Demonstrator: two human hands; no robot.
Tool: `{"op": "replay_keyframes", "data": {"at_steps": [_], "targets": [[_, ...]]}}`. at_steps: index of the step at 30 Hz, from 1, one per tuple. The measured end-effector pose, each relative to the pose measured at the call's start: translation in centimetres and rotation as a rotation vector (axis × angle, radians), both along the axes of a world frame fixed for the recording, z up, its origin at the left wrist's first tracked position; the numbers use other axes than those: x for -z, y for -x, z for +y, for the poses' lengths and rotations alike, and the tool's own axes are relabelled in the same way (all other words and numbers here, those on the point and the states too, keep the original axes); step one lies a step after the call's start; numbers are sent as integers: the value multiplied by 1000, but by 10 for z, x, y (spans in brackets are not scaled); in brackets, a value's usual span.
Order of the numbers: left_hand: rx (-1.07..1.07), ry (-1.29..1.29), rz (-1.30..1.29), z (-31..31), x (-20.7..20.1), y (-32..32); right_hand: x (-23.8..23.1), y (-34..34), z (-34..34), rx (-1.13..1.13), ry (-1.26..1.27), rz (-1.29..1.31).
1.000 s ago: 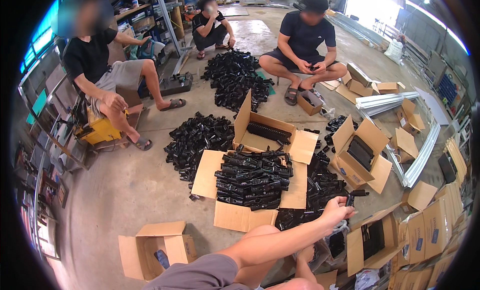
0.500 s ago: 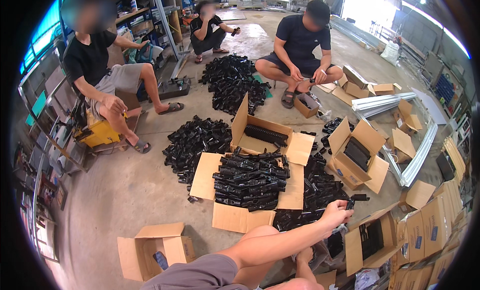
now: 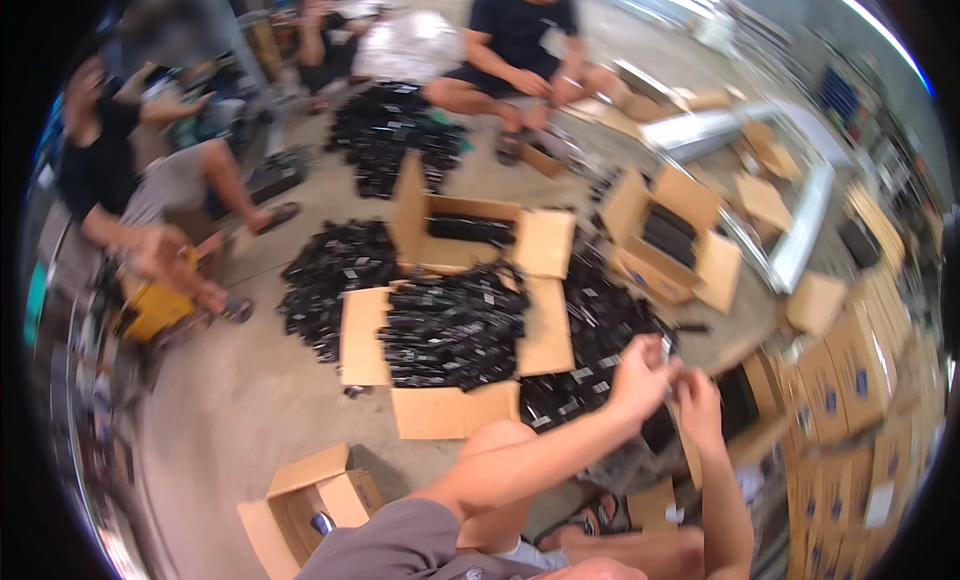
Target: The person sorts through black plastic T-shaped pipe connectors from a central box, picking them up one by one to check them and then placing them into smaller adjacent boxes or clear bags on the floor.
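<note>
My left hand (image 3: 642, 380) reaches over the near right end of a pile of black plastic-looking parts (image 3: 598, 352). Its fingers are pinched, blurred by motion. Close beside it, my right hand (image 3: 698, 408) is raised with its fingertips bent together, almost meeting the left ones. What lies between the fingers is too smeared to make out. A single black part (image 3: 690, 328) sticks out just beyond my left hand. Behind my right hand stands an open cardboard box (image 3: 768, 388) with black parts inside. A heap of loose black parts (image 3: 455, 330) fills an open carton (image 3: 430, 412) to my left.
Two more black heaps (image 3: 335, 285) (image 3: 390, 135) lie further off. Open cartons (image 3: 285, 500) (image 3: 625, 235) stand around, with stacked cartons (image 3: 850, 380) at right. Silvery metal profiles (image 3: 805, 235) lie beyond. Co-workers sit at left (image 3: 100, 170), far back (image 3: 325, 45) and ahead (image 3: 520, 40).
The view has shifted and blurred. My right hand has come up beside the left. The left, which held a black part, now has its fingers near the right's.
</note>
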State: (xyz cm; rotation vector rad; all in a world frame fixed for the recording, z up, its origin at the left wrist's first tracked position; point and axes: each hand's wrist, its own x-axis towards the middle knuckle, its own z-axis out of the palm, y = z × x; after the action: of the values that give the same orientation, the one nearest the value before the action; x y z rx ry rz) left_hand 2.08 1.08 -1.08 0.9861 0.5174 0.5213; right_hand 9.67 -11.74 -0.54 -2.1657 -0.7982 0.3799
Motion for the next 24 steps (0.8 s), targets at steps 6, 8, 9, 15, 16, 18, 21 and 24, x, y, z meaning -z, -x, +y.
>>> {"op": "replay_keyframes", "data": {"at_steps": [6, 8, 9, 15, 16, 18, 21, 24], "targets": [[100, 102, -78, -2, -26, 14, -52, 28, -10, 229, -591, 170], [172, 72, -72, -17, -37, 16, -50, 36, -16, 311, -631, 28], [198, 70, -56, -22, -36, 17, -53, 42, -14, 327, -660, 58], [187, -26, -108, -35, -28, 21, -30, 39, -8, 390, -701, 178], [188, -24, -106, -37, -28, 21, -29, 39, -7, 391, -700, 179], [169, -59, -111, -42, -30, 21, -27, 41, -4, 409, -851, 280], [119, -81, -136, -48, -27, 20, -27, 43, -1, 437, -887, 342], [113, -83, -119, -49, -30, 21, -28, 44, -4, 441, -894, 367]]}}
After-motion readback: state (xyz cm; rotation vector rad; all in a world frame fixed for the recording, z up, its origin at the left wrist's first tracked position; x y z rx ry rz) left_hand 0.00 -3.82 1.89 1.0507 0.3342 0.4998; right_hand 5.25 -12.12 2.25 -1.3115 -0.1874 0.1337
